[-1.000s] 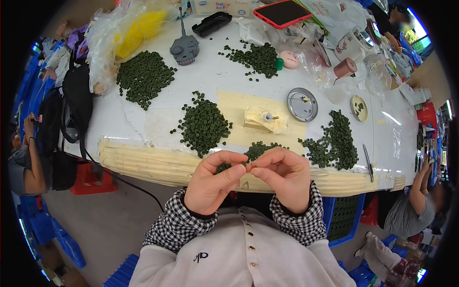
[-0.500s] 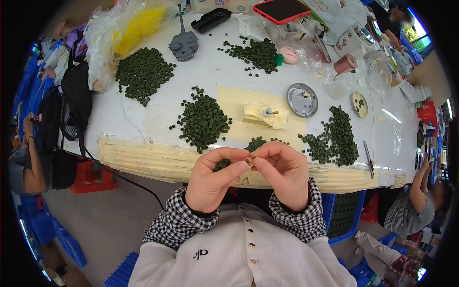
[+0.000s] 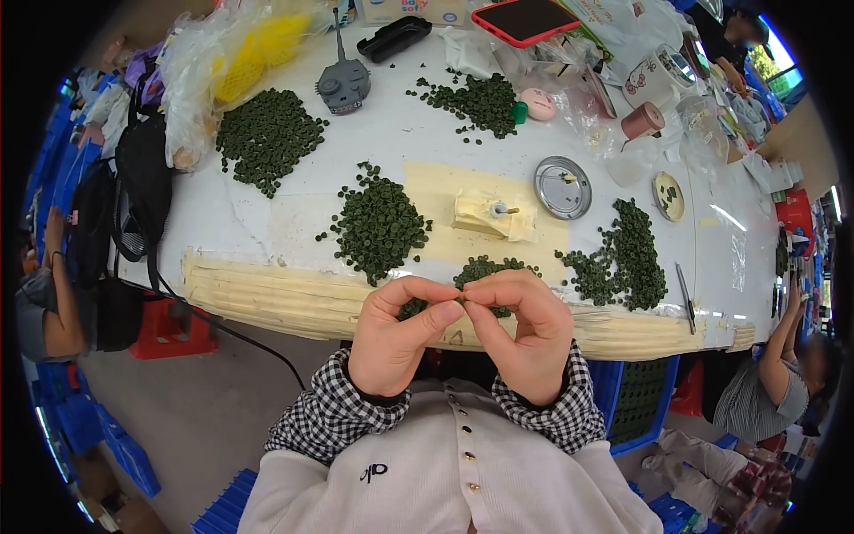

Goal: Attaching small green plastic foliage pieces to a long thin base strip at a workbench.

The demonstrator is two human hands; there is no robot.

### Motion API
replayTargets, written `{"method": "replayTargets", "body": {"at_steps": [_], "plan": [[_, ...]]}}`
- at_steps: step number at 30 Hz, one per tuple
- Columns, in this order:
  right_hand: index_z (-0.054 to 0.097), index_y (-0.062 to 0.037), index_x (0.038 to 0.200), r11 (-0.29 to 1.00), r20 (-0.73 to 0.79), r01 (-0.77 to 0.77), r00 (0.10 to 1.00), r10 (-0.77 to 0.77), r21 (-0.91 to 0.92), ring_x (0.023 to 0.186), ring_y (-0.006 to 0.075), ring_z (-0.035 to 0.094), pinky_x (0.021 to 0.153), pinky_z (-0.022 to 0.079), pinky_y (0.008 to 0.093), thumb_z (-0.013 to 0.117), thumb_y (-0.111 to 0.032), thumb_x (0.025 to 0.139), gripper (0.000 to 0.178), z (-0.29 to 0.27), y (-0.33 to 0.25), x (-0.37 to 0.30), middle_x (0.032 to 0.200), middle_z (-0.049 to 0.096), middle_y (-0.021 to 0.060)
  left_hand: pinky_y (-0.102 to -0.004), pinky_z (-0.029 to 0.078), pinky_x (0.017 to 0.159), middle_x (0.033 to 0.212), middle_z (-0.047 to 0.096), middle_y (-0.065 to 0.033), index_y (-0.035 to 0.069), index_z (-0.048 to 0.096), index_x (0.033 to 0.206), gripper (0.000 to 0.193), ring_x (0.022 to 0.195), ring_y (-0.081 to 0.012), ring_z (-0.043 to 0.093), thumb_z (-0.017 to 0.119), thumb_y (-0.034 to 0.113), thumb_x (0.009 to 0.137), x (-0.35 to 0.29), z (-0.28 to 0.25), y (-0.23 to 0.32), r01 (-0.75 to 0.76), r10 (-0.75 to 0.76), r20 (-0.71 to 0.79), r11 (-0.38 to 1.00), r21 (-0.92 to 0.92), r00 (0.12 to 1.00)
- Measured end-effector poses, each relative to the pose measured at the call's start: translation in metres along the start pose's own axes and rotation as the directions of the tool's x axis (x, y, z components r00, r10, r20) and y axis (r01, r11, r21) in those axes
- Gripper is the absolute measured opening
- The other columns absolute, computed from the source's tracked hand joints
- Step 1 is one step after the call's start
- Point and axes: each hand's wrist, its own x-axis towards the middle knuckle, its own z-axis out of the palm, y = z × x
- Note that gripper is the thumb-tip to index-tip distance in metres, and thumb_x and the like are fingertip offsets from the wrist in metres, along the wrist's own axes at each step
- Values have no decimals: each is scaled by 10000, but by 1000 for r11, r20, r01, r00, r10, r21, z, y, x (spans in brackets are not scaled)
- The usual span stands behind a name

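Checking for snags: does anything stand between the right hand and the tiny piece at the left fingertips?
Nothing visible does: the right hand adjoins the left hand at the fingertips, mostly hiding the tiny piece. The small dark green pile shows behind them.

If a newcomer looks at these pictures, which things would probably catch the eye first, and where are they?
Likely first, the heaps of small dark-green pieces scattered across the white table. Next, the left hand and right hand, pinching a tiny piece together at the table's near edge. Also striking: a red-edged phone at the far edge and yellow netting at far left.
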Motion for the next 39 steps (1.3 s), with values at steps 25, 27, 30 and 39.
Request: {"method": "replayTargets", "body": {"at_steps": [25,27,30,39], "plan": [[640,-3,826,994,235,8,972,-33,106,783,186,611,682,484,266,681,54,699,145,-20,2,8,865,624,96,-190,441,588,792,625,-32,-9,634,904,104,667,-64,547,667,25,811,7,-11,12,153,-182,196,976,155,964],[639,-5,828,998,236,50,970,-58,41,765,188,613,667,486,266,685,56,697,151,-21,-1,9,857,622,96,-187,444,598,798,640,-37,-15,650,921,117,677,-58,549,661,48,822,5,-8,14,132,-170,159,965,226,972],[638,-4,830,994,221,96,972,-82,-54,744,191,616,650,491,266,683,66,700,154,-21,-5,10,845,621,95,-184,450,610,801,655,-39,-20,665,950,150,686,-47,550,648,78,837,4,-5,19,56,-124,139,907,416,982],[637,-1,836,985,201,134,973,-111,-108,734,191,619,633,495,262,673,80,705,158,-18,-9,10,843,618,99,-178,444,582,796,658,-30,-25,669,947,157,674,-33,543,627,91,850,1,-4,18,-11,-54,117,869,495,992]]}}
